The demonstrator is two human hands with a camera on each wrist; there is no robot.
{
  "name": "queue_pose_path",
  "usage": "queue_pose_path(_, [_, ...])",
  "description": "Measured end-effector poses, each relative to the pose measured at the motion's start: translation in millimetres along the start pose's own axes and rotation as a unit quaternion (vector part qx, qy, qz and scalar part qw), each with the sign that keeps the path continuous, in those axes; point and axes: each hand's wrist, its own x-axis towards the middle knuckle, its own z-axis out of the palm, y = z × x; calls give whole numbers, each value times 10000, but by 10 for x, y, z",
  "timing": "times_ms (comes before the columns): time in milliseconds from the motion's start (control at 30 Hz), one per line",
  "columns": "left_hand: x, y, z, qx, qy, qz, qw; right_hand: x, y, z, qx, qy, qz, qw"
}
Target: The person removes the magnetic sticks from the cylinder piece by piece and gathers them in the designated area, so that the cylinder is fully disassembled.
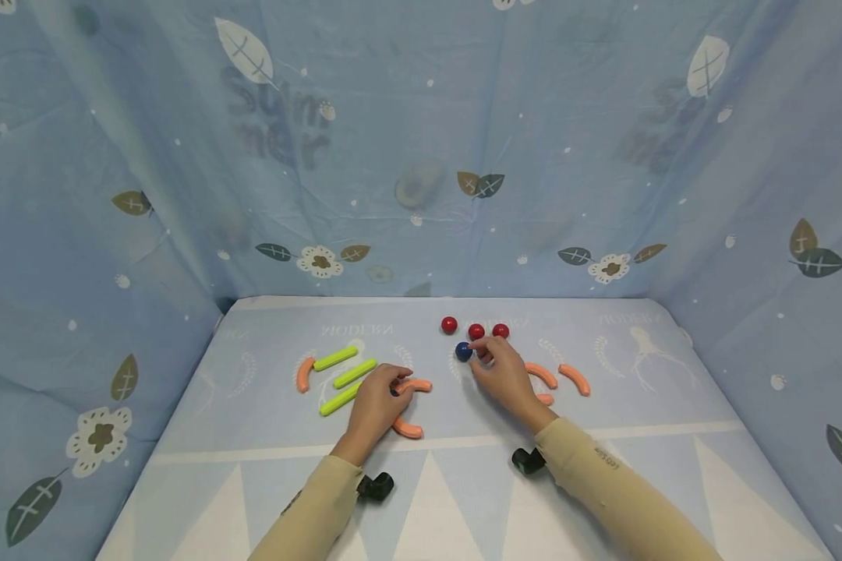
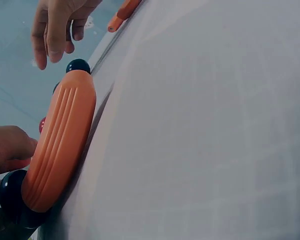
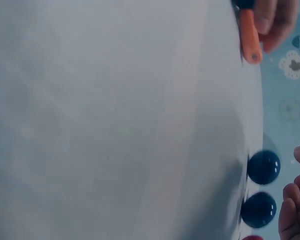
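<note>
My left hand (image 1: 381,401) is at the left-centre group of sticks. Its fingers curl round a dark blue ball (image 2: 12,187), mostly hidden in the head view, beside the end of a curved orange stick (image 1: 417,385). A second curved orange stick (image 1: 408,429) lies nearer to me, below this hand. My right hand (image 1: 501,375) hovers with thumb and fingers apart next to a blue ball (image 1: 464,351). The right wrist view shows that ball (image 3: 264,167) and another blue ball (image 3: 258,209) on the table, with a small gap to the fingers.
Three red balls (image 1: 449,325) sit at the back. Yellow-green straight sticks (image 1: 337,358) and a curved orange stick (image 1: 305,375) lie left. More orange sticks (image 1: 574,379) lie right of my right hand. Patterned blue cloth (image 1: 421,156) hangs round the table's back and sides.
</note>
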Motion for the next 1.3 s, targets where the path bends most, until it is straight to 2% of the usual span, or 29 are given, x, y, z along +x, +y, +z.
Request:
queue_pose_path(233, [-26, -21, -45, 40, 120, -18, 9999, -32, -181, 212, 131, -779, -407, 9960])
queue_pose_path(467, [-48, -71, -91, 4, 173, -82, 9998, 20, -358, 421, 209, -1600, -507, 9856])
queue_pose_path(600, [-60, -101, -107, 55, 231, -41, 9997, 57, -419, 524, 146, -1861, -696, 9800])
queue_pose_path(767, [-72, -121, -117, 93, 269, 37, 9996, 77, -455, 609, 24, -1878, -981, 9773])
queue_pose_path(900, [-81, -116, -119, 70, 225, -38, 9997, 59, -464, 616, -109, -1796, -992, 9787])
queue_pose_path(1000, [-88, -112, -120, -7, 214, -75, 9997, 29, -446, 585, -182, -1725, -799, 9816])
queue_pose_path(1300, [-98, -115, -99, -33, 351, 120, 9993, -90, -341, 415, -389, -1283, 67, 9910])
